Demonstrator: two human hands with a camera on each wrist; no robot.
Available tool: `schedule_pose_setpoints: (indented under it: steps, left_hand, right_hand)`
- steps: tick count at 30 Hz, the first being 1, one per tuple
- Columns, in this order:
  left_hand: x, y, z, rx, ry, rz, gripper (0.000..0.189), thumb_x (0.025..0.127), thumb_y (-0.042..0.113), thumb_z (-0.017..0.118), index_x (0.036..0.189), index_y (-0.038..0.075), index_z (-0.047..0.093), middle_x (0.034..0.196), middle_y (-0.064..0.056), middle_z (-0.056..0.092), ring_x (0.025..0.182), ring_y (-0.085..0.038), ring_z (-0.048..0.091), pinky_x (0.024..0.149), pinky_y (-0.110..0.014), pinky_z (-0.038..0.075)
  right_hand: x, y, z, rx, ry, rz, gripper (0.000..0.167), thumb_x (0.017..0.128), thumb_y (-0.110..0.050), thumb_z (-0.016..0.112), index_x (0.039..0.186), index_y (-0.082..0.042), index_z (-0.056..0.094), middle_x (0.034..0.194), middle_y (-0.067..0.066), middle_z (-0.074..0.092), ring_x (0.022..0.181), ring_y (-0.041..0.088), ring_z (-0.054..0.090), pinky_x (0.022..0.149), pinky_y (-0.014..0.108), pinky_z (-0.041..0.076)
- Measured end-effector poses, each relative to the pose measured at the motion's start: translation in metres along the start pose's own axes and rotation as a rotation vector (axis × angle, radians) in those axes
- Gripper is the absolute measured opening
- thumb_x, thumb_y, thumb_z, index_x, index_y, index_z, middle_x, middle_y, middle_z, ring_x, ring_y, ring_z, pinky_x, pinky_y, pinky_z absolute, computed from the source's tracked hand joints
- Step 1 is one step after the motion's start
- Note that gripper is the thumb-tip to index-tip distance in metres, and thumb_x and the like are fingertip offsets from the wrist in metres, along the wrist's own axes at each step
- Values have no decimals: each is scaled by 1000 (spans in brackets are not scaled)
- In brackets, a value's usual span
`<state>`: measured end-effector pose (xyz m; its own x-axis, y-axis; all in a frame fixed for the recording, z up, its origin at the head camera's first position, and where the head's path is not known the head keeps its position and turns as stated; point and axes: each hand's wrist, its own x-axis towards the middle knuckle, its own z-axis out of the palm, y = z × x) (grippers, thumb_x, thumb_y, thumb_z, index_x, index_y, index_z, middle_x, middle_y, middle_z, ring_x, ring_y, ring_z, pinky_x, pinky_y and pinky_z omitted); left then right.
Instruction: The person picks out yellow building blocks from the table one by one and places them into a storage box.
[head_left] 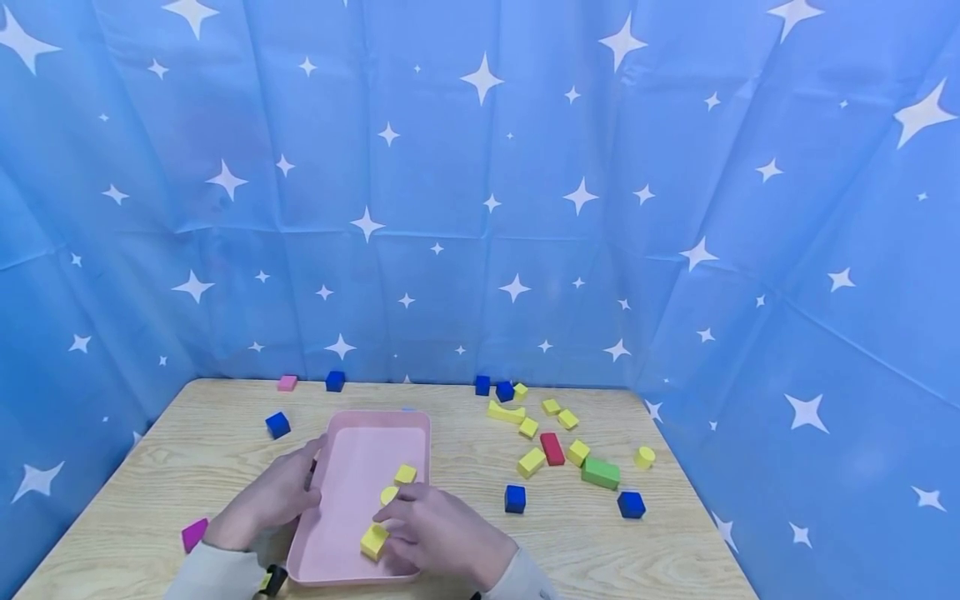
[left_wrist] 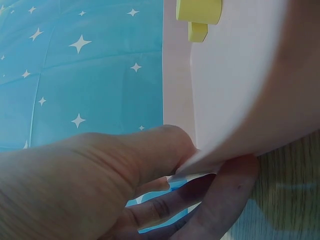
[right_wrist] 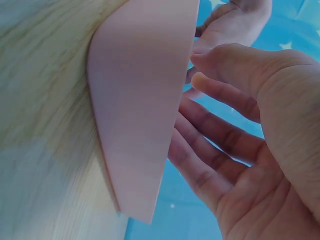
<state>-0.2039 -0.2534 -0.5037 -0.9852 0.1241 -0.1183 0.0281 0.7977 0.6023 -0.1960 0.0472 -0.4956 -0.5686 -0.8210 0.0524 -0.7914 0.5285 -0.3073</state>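
Note:
A pink tray lies on the table in front of me. My left hand grips its left rim; in the left wrist view the thumb is inside and the fingers are outside. Over the tray's right side is my right hand, its fingers reaching in past the rim. Beside those fingertips sits a yellow block; a round yellow piece and another yellow block lie farther up the tray. In the right wrist view the tray wall hides what lies beyond the fingertips.
Right of the tray are several yellow blocks, a red block, a green block and blue cubes. On the left lie a blue cube, a pink block and a purple piece. A starred blue curtain surrounds the table.

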Motion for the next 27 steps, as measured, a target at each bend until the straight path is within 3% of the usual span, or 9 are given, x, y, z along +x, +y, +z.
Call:
schedule_pose_setpoints:
  steps: [7,14,21,27]
  left_hand:
    - [0,-1,0,8,5,1,93,95,-5,81,174,-16,33,165,-39,60,138,-47,75,110,-59,69]
    - [0,-2,1,-5,5,8,93,94,-6,81,174,-16,33,161,-39,62,134,-44,77,107,-58,70]
    - [1,-2,3,-5,2,3,94,94,-6,82,174,-16,33,164,-39,60,136,-48,75,106,-59,70]
    - [1,-2,3,-7,2,-3,94,95,-6,81,175,-15,32,166,-39,59,137,-47,75,108,-59,70]
  right_hand:
    - [-9,8,-3,68,10,92,33,110,-32,83,143,-35,83,145,-16,79,135,3,70,115,28,66]
    - [-17,14,-10,105,66,139,31,111,-34,82,142,-35,82,150,-13,77,136,5,71,118,32,66]
    - [-29,28,-13,138,150,151,31,112,-30,80,144,-26,81,140,-10,79,127,5,73,111,30,68]
    - [-41,44,-15,157,213,194,32,112,-27,81,143,-24,81,134,-2,80,123,15,78,104,34,70]
